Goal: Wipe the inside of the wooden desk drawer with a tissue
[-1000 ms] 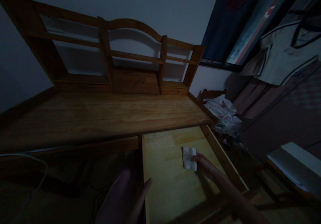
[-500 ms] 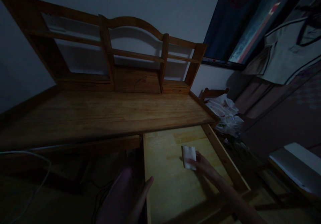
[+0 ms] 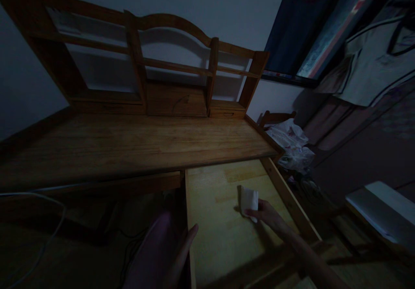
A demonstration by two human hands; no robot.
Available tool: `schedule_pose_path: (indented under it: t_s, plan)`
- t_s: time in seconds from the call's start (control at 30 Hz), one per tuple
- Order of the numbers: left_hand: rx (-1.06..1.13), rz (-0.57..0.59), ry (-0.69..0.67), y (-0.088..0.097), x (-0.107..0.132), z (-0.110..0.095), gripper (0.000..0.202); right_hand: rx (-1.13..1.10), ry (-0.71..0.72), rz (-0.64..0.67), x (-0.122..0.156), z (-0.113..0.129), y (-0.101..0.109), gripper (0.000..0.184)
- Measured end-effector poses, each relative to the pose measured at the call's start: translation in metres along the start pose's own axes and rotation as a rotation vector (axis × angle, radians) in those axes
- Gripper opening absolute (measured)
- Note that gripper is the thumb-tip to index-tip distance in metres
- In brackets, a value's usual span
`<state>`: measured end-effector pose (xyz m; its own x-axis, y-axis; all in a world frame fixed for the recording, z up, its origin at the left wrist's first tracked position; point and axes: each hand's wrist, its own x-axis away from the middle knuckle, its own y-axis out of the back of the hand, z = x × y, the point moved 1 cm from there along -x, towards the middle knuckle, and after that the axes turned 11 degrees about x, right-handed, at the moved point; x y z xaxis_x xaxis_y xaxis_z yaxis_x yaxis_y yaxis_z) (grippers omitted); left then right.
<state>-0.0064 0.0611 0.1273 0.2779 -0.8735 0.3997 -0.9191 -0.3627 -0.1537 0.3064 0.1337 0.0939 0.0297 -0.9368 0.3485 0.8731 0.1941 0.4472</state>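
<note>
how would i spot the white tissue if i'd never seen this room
Find the wooden desk, then the open drawer at its front right. Over its pale floor, the right hand holds the folded white tissue. Small and folded, it differs from the crumpled plastic bags beyond the desk's right end.

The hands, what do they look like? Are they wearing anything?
The right hand and left hand look bare. The right forearm is slim and uncovered as far as it shows. It's too dark for finer details.
</note>
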Motion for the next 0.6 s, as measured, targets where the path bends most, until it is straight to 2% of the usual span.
schedule_pose_path:
  t_s: [0.13, 0.37, 0.47, 0.6]
  plan:
    - [0.147, 0.037, 0.065, -0.005, 0.007, -0.006, 0.017, -0.054, 0.061, 0.111, 0.004, 0.004, 0.003, 0.052]
    - [0.085, 0.048, 0.022, 0.000, 0.005, -0.005, 0.028, -0.182, 0.055, 0.177, -0.004, -0.018, 0.001, 0.045]
    - [0.111, 0.023, 0.010, 0.000, 0.003, 0.000, 0.023, -0.275, -0.002, 0.110, -0.009, -0.032, 0.000, 0.042]
    - [0.115, -0.002, 0.064, 0.002, -0.002, 0.006, 0.029, -0.423, -0.067, -0.018, -0.011, -0.040, 0.003, 0.031]
